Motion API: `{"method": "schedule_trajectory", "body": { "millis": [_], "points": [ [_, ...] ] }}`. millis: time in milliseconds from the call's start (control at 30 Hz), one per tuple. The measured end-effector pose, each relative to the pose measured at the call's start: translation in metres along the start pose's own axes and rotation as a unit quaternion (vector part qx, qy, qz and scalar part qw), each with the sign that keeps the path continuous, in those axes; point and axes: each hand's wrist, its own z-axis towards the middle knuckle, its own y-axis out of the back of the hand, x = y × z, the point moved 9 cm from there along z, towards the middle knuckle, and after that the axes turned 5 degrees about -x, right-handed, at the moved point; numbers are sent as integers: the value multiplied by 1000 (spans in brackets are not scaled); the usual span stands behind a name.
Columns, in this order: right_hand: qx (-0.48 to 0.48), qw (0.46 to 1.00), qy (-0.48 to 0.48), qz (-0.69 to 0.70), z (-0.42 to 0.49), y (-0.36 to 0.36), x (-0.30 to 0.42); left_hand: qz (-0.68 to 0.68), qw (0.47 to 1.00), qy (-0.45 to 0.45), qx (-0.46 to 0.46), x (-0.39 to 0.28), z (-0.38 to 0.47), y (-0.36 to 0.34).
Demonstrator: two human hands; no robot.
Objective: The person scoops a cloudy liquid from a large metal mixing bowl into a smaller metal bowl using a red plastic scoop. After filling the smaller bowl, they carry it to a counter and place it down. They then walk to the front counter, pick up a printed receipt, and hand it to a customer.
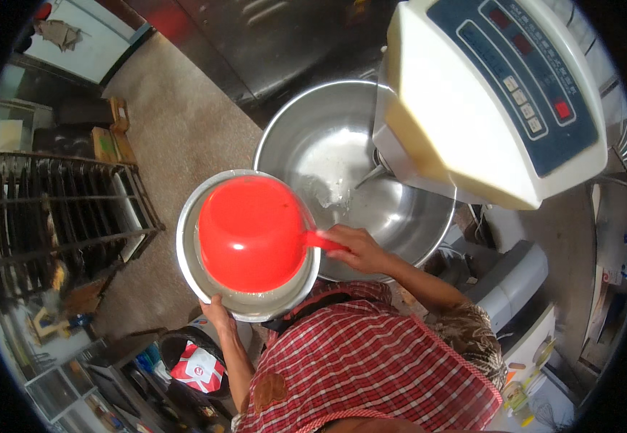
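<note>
My right hand grips the handle of a red plastic ladle, which is turned bottom up over a round metal basin. My left hand holds the near rim of that basin. Pale liquid shows around the ladle inside it; the rest of the contents is hidden. The basin overlaps the left edge of a large stainless-steel mixer bowl. A little clear liquid lies at the bottom of this bowl, near the metal mixing arm. The white mixer head with its control panel covers the bowl's right side.
A rack of dark trays stands at the left. Below it is a bin with a dark liner holding a red and white packet. A grey machine and a wire whisk are at the lower right.
</note>
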Motion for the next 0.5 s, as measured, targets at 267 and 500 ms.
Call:
{"method": "schedule_trajectory", "body": {
  "millis": [267, 500],
  "points": [
    [-335, 905, -257, -53, 0, 41, -211, -3, 1000, 2, -1, -17, -15, -15],
    [-254, 822, -422, -286, -15, 58, -345, 24, 1000, 4, 11, -15, -32, -20]
  ]
}}
